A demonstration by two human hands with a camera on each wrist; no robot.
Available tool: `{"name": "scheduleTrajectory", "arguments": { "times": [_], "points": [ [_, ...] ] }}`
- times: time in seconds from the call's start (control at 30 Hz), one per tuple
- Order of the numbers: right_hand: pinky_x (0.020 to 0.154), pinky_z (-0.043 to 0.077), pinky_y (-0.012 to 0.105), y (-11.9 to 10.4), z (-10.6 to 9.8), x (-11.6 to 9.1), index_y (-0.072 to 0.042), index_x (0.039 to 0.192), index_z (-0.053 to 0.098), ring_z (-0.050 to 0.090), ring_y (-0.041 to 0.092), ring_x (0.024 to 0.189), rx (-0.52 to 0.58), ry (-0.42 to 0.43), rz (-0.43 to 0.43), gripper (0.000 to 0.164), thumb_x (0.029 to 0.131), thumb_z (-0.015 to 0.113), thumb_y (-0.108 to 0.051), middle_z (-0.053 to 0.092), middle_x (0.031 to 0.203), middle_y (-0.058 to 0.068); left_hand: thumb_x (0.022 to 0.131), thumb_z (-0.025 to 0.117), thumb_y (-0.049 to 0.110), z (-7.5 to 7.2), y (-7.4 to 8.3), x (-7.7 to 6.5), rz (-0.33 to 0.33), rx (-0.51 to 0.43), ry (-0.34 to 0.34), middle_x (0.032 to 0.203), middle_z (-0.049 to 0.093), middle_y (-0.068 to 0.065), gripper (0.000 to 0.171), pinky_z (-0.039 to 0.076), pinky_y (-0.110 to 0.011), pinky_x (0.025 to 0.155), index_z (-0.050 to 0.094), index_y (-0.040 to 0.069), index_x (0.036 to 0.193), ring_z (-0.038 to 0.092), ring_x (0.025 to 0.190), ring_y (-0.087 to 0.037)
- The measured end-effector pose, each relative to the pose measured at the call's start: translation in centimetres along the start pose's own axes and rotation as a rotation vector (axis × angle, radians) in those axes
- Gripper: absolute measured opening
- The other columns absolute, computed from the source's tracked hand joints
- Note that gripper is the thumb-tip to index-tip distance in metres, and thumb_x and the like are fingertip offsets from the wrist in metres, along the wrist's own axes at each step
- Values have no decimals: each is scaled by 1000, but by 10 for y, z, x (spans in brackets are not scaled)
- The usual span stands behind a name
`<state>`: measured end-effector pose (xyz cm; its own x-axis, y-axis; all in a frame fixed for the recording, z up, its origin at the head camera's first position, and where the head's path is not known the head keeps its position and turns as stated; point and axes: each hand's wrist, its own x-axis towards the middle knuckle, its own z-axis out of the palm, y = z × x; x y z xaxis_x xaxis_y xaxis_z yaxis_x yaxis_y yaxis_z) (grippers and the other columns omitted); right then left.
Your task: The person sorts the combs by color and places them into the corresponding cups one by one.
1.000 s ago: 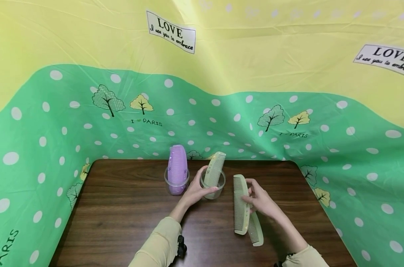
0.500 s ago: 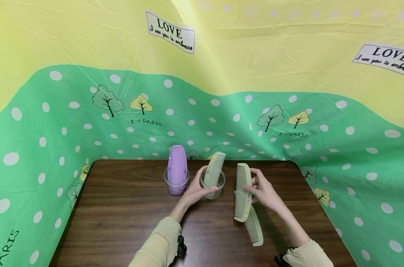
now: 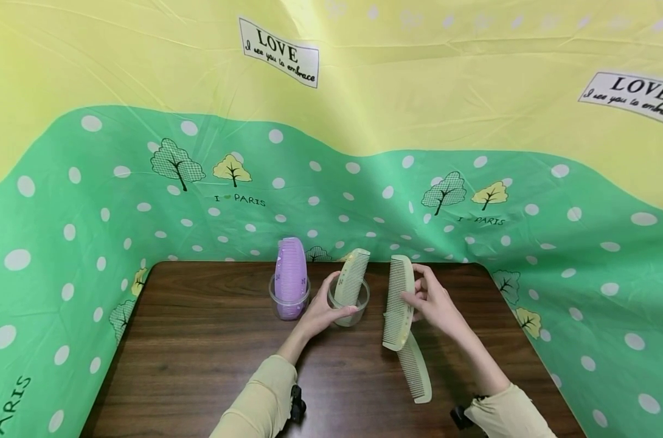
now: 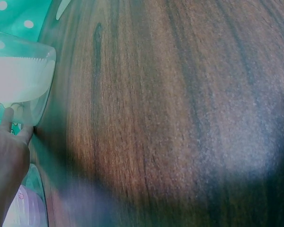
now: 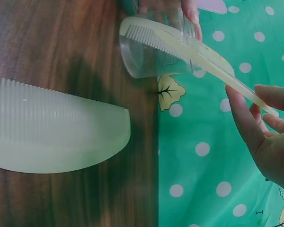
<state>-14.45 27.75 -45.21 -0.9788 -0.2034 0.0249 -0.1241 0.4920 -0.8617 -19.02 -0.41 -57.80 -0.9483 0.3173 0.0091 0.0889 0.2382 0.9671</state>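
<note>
My left hand (image 3: 319,309) grips a clear cup (image 3: 359,315), fingers behind it and thumb in front. A pale green comb (image 3: 353,277) leans upright inside that cup. To its right, my right hand (image 3: 434,304) pinches a second pale green comb (image 3: 398,304) between thumb and fingers, off the table and apart from the cup in the head view. Under its lower end, another pale green comb (image 3: 415,372) lies on the table; the right wrist view shows this lying comb (image 5: 57,137) close up. The left wrist view catches the left hand (image 4: 9,153) against the cup (image 4: 43,106).
A second clear cup (image 3: 279,309) with purple combs (image 3: 291,267) stands just left of the left hand. The brown wooden table (image 3: 200,353) ends at a green and yellow cloth (image 3: 364,201) hanging behind and at both sides.
My right hand has lifted its comb away from me, toward the back of the table, uncovering more of the comb lying beneath. The left hand and its cup have stayed still.
</note>
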Motion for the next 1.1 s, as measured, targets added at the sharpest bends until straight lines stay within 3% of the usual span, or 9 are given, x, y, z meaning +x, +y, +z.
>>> {"name": "scheduleTrajectory", "arguments": {
  "times": [0.13, 0.37, 0.83, 0.97, 1.1],
  "points": [
    [57, 62, 39, -6, 1, 5, -15, 155, 30, 72, 16, 80, 0, 22, -18, 65, 101, 66, -15, 61, 106, 26, 81, 82, 56, -1, -1, 0, -7, 0, -1, 167, 32, 3, 93, 34, -59, 120, 24, 56, 153, 37, 152, -27],
    [57, 62, 38, -18, 5, 15, -17, 156, 30, 72, 12, 79, 36, 66, -41, 66, 101, 66, -14, 60, 104, 27, 83, 82, 52, -1, -1, 0, 5, -14, 2, 168, 32, -1, 92, 33, -63, 118, 26, 51, 156, 38, 151, -30],
    [59, 63, 39, -36, 15, 28, -20, 158, 27, 72, 5, 81, 79, 173, -99, 68, 102, 65, -15, 60, 110, 22, 81, 84, 51, 0, 0, 0, -9, -25, 7, 166, 35, 1, 91, 34, -60, 119, 27, 56, 152, 39, 151, -30],
    [59, 63, 37, -41, 19, 32, -18, 157, 29, 71, 5, 79, 90, 215, -116, 67, 102, 65, -13, 59, 110, 23, 82, 84, 47, 0, 0, 0, 4, -43, 6, 166, 36, -2, 91, 33, -61, 119, 28, 52, 154, 39, 151, -31],
    [59, 62, 32, -45, 23, 35, -18, 157, 29, 71, 7, 79, 82, 240, -117, 67, 102, 66, -15, 60, 112, 24, 84, 85, 36, -4, 10, -2, 7, -76, -8, 165, 36, -11, 93, 32, -63, 119, 29, 39, 158, 39, 150, -38]
  ]
}}
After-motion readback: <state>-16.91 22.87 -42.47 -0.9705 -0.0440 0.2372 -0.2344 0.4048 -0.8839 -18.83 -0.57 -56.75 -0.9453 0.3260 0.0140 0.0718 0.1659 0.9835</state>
